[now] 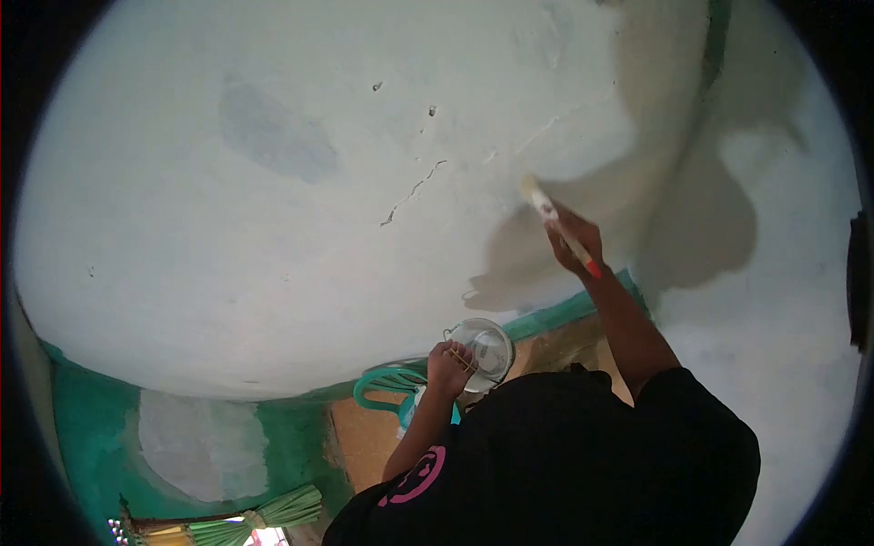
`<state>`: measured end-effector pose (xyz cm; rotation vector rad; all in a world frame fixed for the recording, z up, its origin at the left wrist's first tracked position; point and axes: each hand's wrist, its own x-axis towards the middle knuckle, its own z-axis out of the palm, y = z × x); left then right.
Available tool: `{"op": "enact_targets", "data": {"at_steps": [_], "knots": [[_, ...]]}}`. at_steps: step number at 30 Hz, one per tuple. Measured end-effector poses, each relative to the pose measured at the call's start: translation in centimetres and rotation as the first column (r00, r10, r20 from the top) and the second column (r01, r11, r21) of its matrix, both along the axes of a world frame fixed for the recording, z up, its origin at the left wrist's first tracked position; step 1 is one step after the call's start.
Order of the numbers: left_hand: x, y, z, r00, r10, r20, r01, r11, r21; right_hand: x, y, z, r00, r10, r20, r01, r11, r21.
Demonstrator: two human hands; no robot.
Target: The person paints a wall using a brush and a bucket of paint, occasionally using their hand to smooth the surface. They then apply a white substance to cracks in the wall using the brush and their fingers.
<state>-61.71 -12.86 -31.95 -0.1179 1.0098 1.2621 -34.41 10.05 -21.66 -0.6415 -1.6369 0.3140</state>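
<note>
We see a big pale surface (273,273), wall or ceiling, filling most of the view. It looks mostly coated already, we judge. What shows as left: a darker grey patch (273,132) at upper left, a hairline crack (414,189) with small pits near it, and the stretch around the brush tip. The shine is uneven, so we can't tell wet from dry.

The person's own shadow (701,218) falls across the right side and hides the finish there. Below runs a green band (91,428) of wall carrying one whitish patch (205,446); the rest of it reads as unpainted.

A black shirt (564,464) with a pink print fills the bottom. A bare brownish floor (364,437) lies far beneath. A green plastic chair (387,382) stands right under the pail, and a green curtain (273,510) hangs at the bottom edge, well apart. Nothing blocks the brush's reach; only the shadow hampers our reading.

The clear pail (490,350) hangs by a wire handle from the left hand (451,364), whose fingers are curled closed around that handle. We cannot tell its contents.

The brush (546,214) has its bristles touching the surface just right of the crack and its red handle end pointing down. The right hand (575,241) is wrapped tight around the brush handle, arm raised.
</note>
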Motion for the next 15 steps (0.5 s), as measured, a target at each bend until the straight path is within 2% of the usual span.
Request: {"op": "enact_targets", "data": {"at_steps": [1,3,5,7,9,11,13,14,15], "knots": [[0.0,-0.2,0.1,1.0,-0.01,0.023,0.01,1.0,0.002,0.2,-1.2,-1.8,1.0,0.005,0.001,-0.005,1.0,-0.003],[0.7,0.0,1.0,1.0,0.012,-0.016,-0.012,0.999,-0.034,1.1,-2.6,-4.8,0.982,0.001,0.191,0.034,0.984,-0.177],[1.5,0.4,2.6,0.998,0.02,-0.058,-0.024,0.998,-0.066,2.3,-1.8,-8.5,0.975,0.024,0.219,0.023,0.977,-0.212],[2.0,0.5,4.0,0.999,0.04,-0.031,-0.044,0.991,-0.124,2.9,-1.5,-8.6,0.969,0.044,0.245,0.02,0.968,-0.25],[1.9,0.4,3.0,0.999,0.012,-0.049,-0.017,0.995,-0.103,2.9,-0.4,-4.3,0.986,0.011,0.166,0.014,0.989,-0.151],[1.6,0.4,2.2,0.997,-0.013,-0.073,0.007,0.997,-0.081,2.9,0.2,1.4,0.989,0.038,0.144,-0.009,0.98,-0.2],[1.4,0.5,1.6,0.995,-0.018,-0.103,0.012,0.998,-0.066,2.8,1.3,6.0,0.995,0.063,0.079,-0.058,0.997,-0.057],[1.4,0.5,1.6,0.994,-0.024,-0.102,0.017,0.997,-0.069,2.7,1.6,8.5,0.995,0.057,0.079,-0.053,0.997,-0.06],[1.3,0.6,1.8,0.997,-0.015,-0.077,0.009,0.997,-0.073,2.4,1.7,11.0,0.991,0.108,-0.08,-0.1,0.991,0.089]]}}
